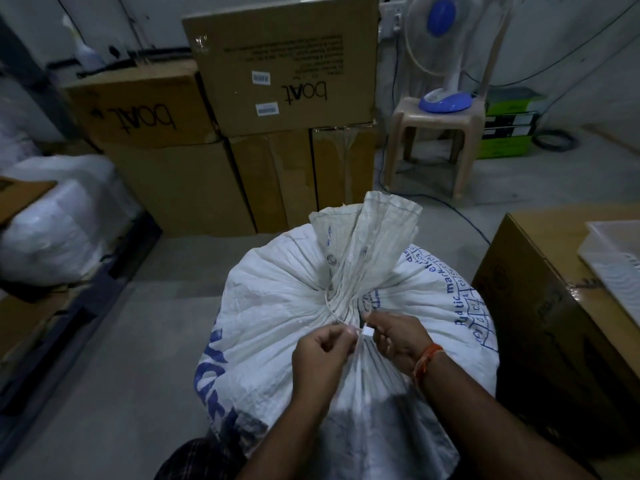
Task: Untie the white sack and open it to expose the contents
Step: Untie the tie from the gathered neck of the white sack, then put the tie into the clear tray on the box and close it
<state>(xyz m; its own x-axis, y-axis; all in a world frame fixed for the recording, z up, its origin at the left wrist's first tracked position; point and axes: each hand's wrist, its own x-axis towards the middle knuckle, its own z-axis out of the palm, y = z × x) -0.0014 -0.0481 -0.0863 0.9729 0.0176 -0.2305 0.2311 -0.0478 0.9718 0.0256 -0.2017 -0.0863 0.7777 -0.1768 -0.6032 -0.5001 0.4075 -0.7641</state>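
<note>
White sack [284, 306], neck cinched: my left hand [320, 355] and right hand [398, 336] pinch its white tie [334, 315] just below the gather.

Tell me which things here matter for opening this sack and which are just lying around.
Part of the job:
white sack
tie around its gathered neck
left hand and right hand, both pinching the tie

Just lying about:
stacked cardboard boxes
fan on a plastic stool
tray
</note>
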